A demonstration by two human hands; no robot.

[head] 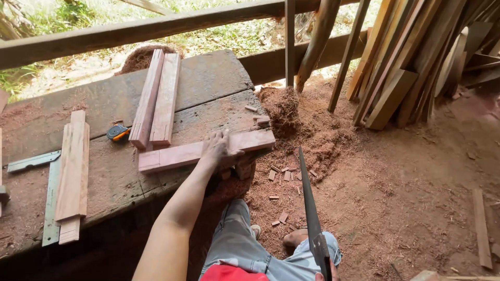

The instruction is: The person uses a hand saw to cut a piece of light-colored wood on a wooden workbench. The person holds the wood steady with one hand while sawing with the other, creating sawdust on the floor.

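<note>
The heavy, dark tabletop [208, 78] fills the left of the view, its near edge running down toward the person's knees and its right corner ending above a drift of red sawdust on the dirt floor [406, 198]. Across that right corner lies a long reddish board [172, 157], one end overhanging the tabletop's right edge, probably so the overhang hangs free over open air. The left hand [217, 147] lies flat on this board near the overhanging end, its grip open with fingers spread and pressing down, which looks meant to pin the wood against the tabletop. The right hand [327, 275] is all but out of view at the bottom edge, its grip closed on the handle of a handsaw [311, 208] whose blade points up and away, clear of the board, over bare floor with ample room around it. Further back, two similar boards [156, 99] lie side by side toward the tabletop's far edge, well apart from the hand, and another stack [73, 171] lies near the left end upon a metal square [51, 203]. A small tape measure [117, 132] lies between the groups. Short offcuts [278, 174] scatter the floor below the corner.
</note>
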